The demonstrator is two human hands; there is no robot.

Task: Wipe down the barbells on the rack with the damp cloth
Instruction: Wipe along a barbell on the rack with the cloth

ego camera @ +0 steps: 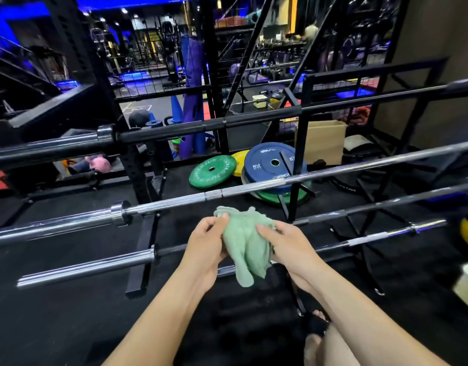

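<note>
- Your left hand (205, 240) and right hand (285, 243) both hold the bunched green cloth (244, 243), grips pinched on it, just above the lowest barbells.
- The cloth touches no bar right now, so you seem to be regathering it between strokes or before the first.
- Nothing on the steel tells wiped from unwiped: the chrome barbell (254, 187), the near barbell (95, 266) and the black barbell (175, 129) on the rack (297, 165) may all remain.
- The blue plate (270, 161) and green plate (211, 170) carry lettering too blurred to read.
</note>
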